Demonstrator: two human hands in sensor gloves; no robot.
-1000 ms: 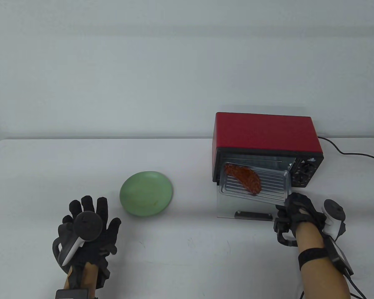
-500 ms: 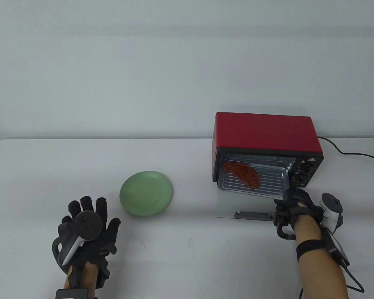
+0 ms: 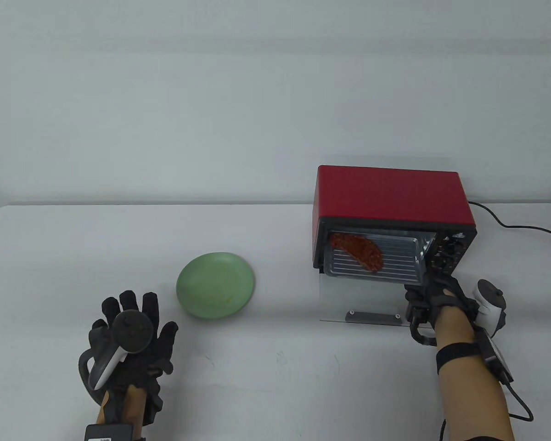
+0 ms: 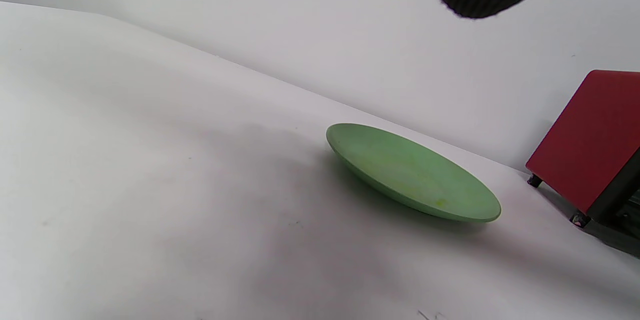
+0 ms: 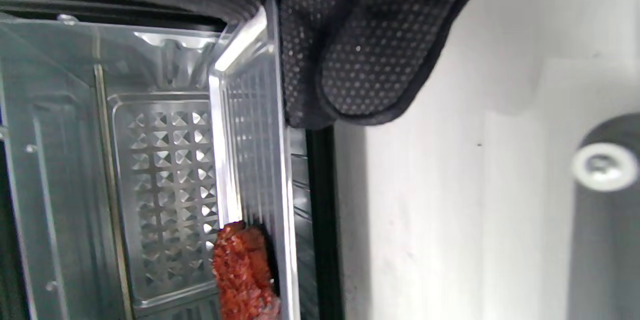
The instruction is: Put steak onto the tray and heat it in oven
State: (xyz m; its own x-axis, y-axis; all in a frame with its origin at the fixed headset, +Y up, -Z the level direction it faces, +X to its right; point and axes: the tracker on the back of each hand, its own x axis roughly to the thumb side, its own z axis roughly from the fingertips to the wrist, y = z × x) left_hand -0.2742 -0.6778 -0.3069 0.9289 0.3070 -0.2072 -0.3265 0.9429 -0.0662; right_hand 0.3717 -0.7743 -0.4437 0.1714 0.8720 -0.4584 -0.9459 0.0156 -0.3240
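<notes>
Ahead of your right hand (image 3: 434,294), which is pinching the tray's (image 3: 395,268) near corner, the oven (image 3: 392,202) is gaping; your left hand (image 3: 128,335) is idling, fingers spread.

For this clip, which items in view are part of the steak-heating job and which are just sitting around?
In the job:
- steak, lying on the tray
- tray, partly inside the oven
- oven, door folded down
- right hand, gripping the tray's near corner

Just there:
- green plate, nothing on it
- left hand, holding nothing
- power cord
</notes>
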